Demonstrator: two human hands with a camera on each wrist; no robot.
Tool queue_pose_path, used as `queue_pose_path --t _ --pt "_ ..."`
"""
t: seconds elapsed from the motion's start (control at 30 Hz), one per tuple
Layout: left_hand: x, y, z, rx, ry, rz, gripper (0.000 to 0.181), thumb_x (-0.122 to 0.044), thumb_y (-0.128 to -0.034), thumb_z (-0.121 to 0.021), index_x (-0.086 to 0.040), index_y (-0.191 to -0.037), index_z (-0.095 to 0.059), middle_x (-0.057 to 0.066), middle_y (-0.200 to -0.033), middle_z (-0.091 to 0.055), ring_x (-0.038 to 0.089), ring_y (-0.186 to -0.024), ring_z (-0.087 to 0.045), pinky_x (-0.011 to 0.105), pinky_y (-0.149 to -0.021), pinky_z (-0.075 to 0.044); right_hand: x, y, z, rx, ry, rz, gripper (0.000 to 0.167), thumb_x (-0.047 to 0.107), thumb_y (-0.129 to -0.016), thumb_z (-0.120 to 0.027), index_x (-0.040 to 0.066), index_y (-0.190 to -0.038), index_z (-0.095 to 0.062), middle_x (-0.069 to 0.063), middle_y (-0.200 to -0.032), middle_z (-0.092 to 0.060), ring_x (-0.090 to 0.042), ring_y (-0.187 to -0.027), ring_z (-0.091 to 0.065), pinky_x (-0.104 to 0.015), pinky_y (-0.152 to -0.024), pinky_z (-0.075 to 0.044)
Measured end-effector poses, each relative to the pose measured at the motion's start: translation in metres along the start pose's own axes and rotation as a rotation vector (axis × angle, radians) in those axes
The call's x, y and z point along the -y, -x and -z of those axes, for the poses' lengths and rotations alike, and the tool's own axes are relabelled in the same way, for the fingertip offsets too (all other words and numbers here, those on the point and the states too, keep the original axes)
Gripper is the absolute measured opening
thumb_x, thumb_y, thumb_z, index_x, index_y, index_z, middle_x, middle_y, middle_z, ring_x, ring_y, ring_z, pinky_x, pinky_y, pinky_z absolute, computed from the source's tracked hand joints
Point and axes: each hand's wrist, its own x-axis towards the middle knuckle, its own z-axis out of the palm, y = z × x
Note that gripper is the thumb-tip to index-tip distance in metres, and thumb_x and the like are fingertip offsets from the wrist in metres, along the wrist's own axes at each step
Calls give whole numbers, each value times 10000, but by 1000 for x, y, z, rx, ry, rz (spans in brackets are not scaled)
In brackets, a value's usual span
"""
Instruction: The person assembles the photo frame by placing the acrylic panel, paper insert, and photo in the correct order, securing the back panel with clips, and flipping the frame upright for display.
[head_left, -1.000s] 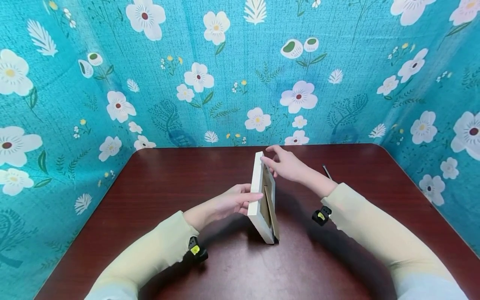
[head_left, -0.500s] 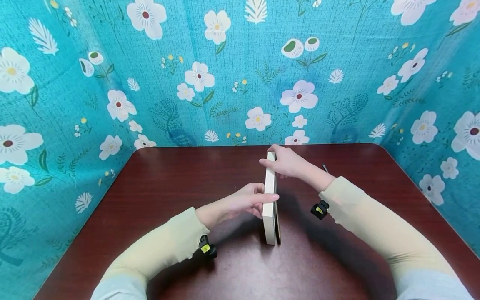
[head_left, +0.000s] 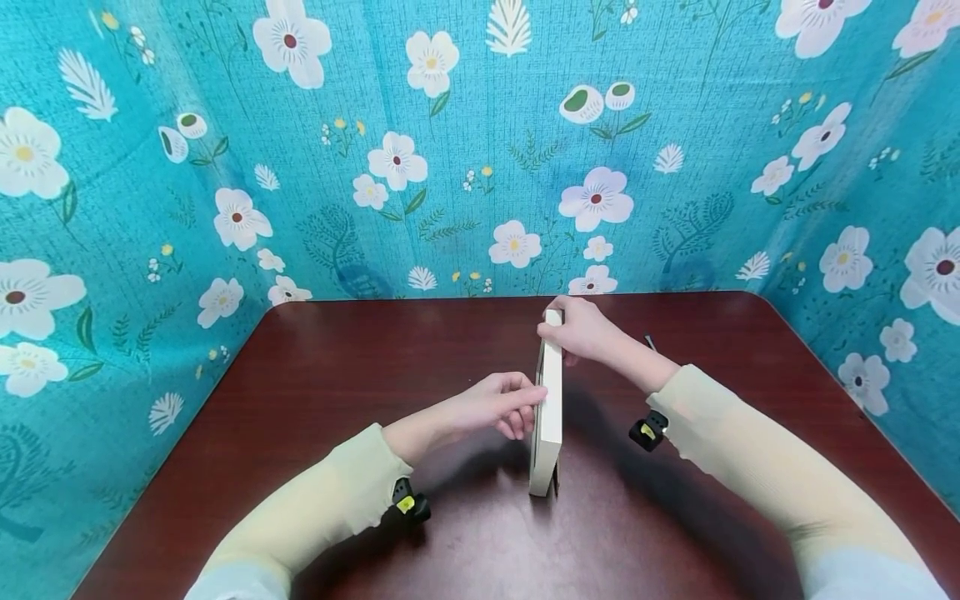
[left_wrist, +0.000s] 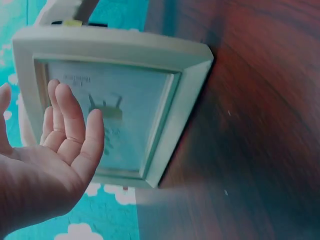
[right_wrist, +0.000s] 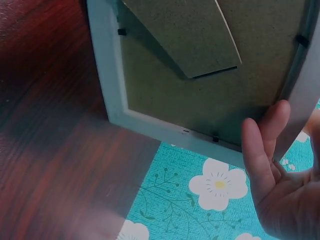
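Observation:
A white picture frame (head_left: 551, 408) stands upright on its edge, almost edge-on in the head view. The left wrist view shows its glazed front with a faint print inside the pale border (left_wrist: 175, 125). Its brown backing board (right_wrist: 155, 90) and hinged stand (right_wrist: 200, 40) face the right wrist camera. My right hand (head_left: 585, 330) grips the far upper corner, thumb on the near side and fingers round the back. My left hand (head_left: 491, 407) is in front of the glass, fingers loosely bent, thumb tip at the frame's edge; its fingers do not wrap round it.
The dark red-brown table (head_left: 375, 342) extends around the frame. A slim dark object (head_left: 649, 342) lies behind my right wrist, mostly hidden. A blue floral cloth (head_left: 465, 167) hangs behind and at both sides.
The frame has turned from showing its back and stand to being nearly edge-on, and its upper end has shifted right. My right hand has closed round the corner; the left thumb has slipped back toward the edge.

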Motion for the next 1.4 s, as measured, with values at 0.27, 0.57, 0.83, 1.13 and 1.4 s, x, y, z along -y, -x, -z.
queue_pose_path --t 0.27,0.57,0.83,1.13,1.4 --pt "20 4 28 -187 -130 -51 320 -251 -977 -578 21 -1143 -546 136 -973 -656 209 -842 -617 323 -695 -528 -23 10 2 -69 -97 59 382 141 -947 -493 -80 -1259 -490 -237 -948 -640 -191 -586 -639 -370 -487 -537" --pt "38 7 40 -357 -265 -53 455 -211 -939 -641 29 -1295 -490 188 -1267 -558 296 -1125 -560 396 -804 -503 -34 23 1 -99 -297 113 341 102 -999 -435 -58 -1299 -458 -227 -943 -638 -135 -654 -607 -331 -537 -521" --pt "47 3 43 -180 74 50 487 -212 -1011 -516 56 -1399 -395 204 -1208 -616 211 -998 -642 380 -819 -529 -35 30 -1 -111 -459 134 371 125 -1031 -411 -51 -1357 -405 -277 -1098 -556 -107 -707 -589 -307 -616 -508" --pt "42 7 41 -172 189 41 448 -182 -1015 -511 60 -1381 -419 156 -1113 -663 163 -884 -667 351 -756 -544 -41 29 -5 -103 -538 97 393 138 -1039 -388 -36 -1391 -367 -292 -1150 -525 -104 -688 -604 -258 -561 -487" --pt "49 7 40 -228 219 39 435 -155 -1001 -530 66 -1361 -426 129 -1064 -666 163 -860 -662 342 -693 -557 -51 25 -12 -61 -552 -19 460 186 -1041 -412 -46 -1426 -315 -257 -1057 -599 -118 -667 -643 -291 -554 -525"
